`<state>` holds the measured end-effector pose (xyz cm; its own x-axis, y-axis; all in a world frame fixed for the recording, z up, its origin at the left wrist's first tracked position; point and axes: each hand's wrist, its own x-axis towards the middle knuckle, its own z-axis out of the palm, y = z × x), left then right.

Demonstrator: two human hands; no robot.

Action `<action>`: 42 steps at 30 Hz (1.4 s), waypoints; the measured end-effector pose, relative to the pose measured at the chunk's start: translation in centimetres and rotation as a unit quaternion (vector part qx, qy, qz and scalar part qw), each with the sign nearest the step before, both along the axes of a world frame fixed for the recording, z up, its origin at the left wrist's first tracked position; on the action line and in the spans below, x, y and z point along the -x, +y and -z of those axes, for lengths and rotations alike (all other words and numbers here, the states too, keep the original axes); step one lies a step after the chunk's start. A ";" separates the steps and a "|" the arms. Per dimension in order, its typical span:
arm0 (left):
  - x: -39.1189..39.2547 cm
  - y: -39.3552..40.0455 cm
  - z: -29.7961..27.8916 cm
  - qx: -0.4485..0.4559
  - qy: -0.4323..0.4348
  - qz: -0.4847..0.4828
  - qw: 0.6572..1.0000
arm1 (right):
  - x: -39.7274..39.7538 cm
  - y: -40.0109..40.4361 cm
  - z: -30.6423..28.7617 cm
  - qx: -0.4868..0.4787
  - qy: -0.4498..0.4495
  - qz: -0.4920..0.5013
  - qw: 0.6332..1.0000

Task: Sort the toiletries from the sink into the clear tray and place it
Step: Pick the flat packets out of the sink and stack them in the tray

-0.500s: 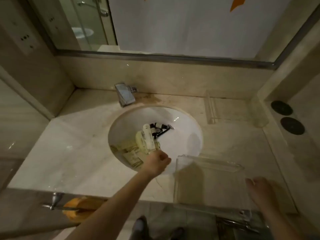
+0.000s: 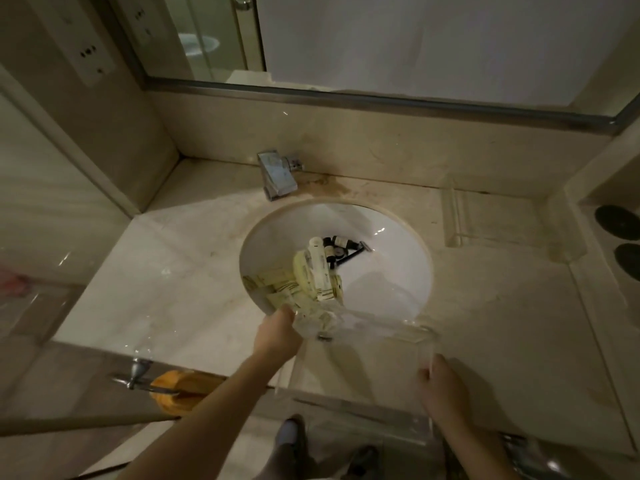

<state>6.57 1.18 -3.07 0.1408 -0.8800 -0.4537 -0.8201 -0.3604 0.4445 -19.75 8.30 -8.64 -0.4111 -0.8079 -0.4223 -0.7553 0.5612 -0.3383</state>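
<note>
Here, at the far left, an orange towel (image 2: pixel 180 389) hung on a metal rail (image 2: pixel 138 375) below the marble counter (image 2: pixel 173 289). The left hand (image 2: pixel 278 336) reached to the near rim of the white sink (image 2: pixel 388 271), its grip closed on the left corner of the clear tray (image 2: pixel 363 362). Behind it a chrome faucet (image 2: pixel 278 176) stood at the back of the counter. In the sink lay the toiletries: pale yellow packets (image 2: pixel 277 289) at the left, a white tube (image 2: pixel 320 268) over them, small dark bottles (image 2: pixel 337 249) and a razor (image 2: pixel 358 252) beyond. The tray sat at the counter's front edge, its far wall overlapping the sink's near rim. The right hand (image 2: pixel 441 384) gripped the tray's right side. A second clear tray (image 2: pixel 453 220) rested on the counter further right.
</note>
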 end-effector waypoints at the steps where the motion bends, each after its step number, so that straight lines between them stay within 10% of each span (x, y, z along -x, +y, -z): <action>1: -1.3 -0.1 0.2 -0.004 -0.011 -0.008 1.000 | -1.1 -0.2 0.0 -0.011 -0.011 -0.015 1.000; 7: -6.9 -1.0 0.5 -0.039 -0.057 -0.036 0.997 | -5.2 -2.6 -1.7 -0.063 -0.009 -0.133 0.989; 14: -7.8 -7.7 -0.3 0.053 -0.056 -0.027 0.997 | -7.4 -9.0 -5.4 0.097 0.049 -0.125 0.986; 24: -4.9 -15.7 4.2 -0.033 -0.083 0.173 0.981 | -17.6 -19.4 1.1 -0.154 -0.258 -0.301 0.905; 33: -5.0 -18.1 8.7 -0.098 -0.074 0.202 0.972 | -21.9 -22.3 5.2 -0.235 -0.118 -0.528 0.808; 42: -4.5 -19.3 10.4 -0.136 -0.131 0.150 0.970 | -20.4 -22.4 7.7 -0.203 -0.070 -0.540 0.814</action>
